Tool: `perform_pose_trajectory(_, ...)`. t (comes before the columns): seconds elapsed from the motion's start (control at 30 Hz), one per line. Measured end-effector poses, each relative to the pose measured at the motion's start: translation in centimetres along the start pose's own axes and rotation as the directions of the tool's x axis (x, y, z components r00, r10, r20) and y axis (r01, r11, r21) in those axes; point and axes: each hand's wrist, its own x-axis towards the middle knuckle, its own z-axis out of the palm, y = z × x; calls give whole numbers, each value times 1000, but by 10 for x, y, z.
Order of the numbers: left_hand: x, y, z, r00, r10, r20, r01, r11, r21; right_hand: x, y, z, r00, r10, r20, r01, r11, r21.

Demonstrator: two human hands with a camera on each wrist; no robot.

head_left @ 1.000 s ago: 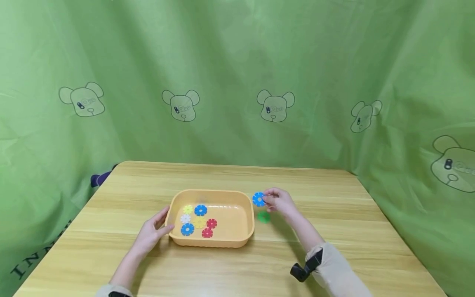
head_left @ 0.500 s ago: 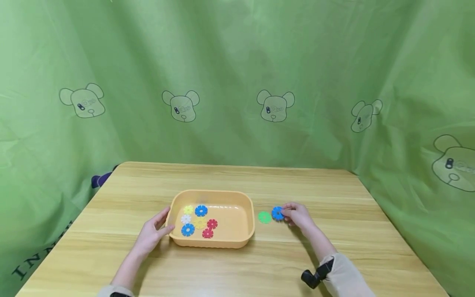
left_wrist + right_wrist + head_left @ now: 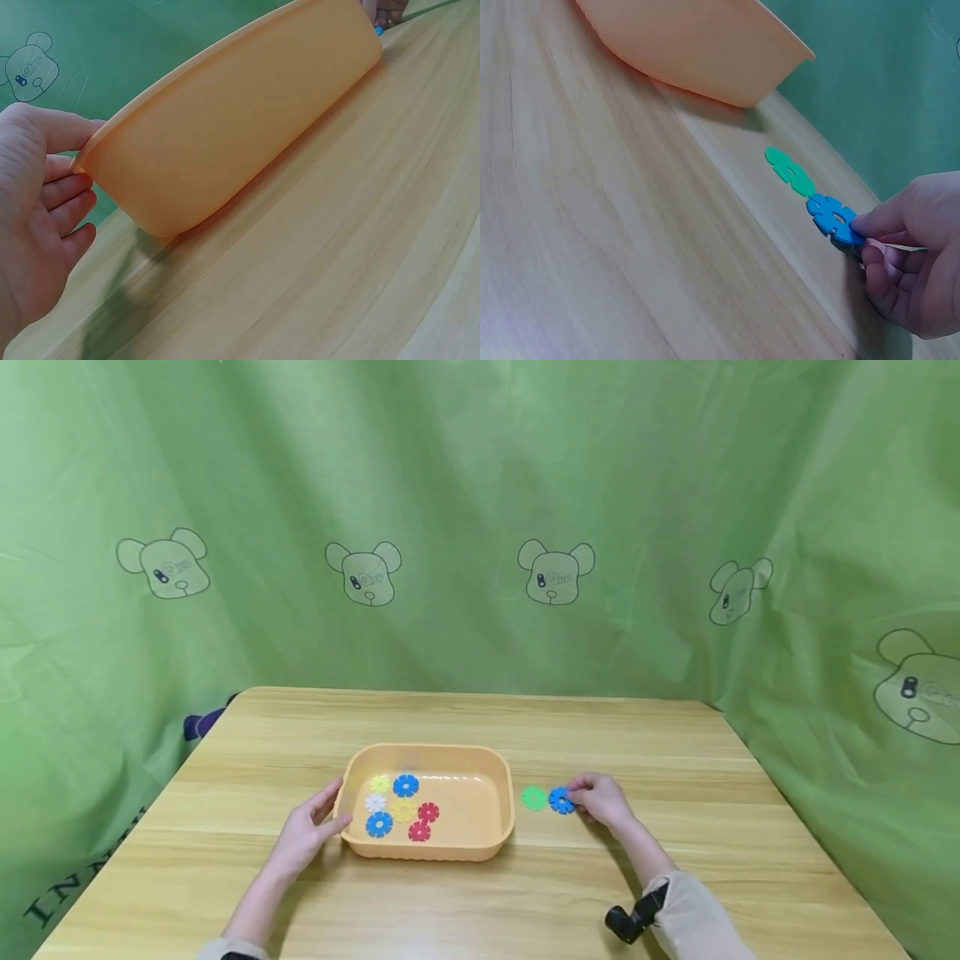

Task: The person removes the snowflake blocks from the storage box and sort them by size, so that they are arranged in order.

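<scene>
Blue disc (image 3: 826, 214); edge in right grip (image 3: 602, 800)

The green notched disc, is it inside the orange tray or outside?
Outside. The green notched disc lies on the wooden table, between the orange tray and the blue disc that the right hand pinches.

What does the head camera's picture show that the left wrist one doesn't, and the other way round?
Only the head view shows inside the tray: two red discs, two yellow discs, two blue discs and a white disc, plus the green disc on the table.

Only the left wrist view shows several fingertips of the left hand below the tray's rim.

Both show the tray, table, left hand, green backdrop and, at least partly, the right hand and its held blue disc.
</scene>
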Motion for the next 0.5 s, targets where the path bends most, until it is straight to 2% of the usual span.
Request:
perform_pose_trajectory(0.3,-1,1,0,1000,-5,-4,5,1000,-10,4,4,2,1000,6,-23,-7,999,-36)
perform_pose_trajectory(0.5,0,-1,1,1000,-13,-5,13,1000,-12,2,4,1,1000,1,-29,-2,1000,-20)
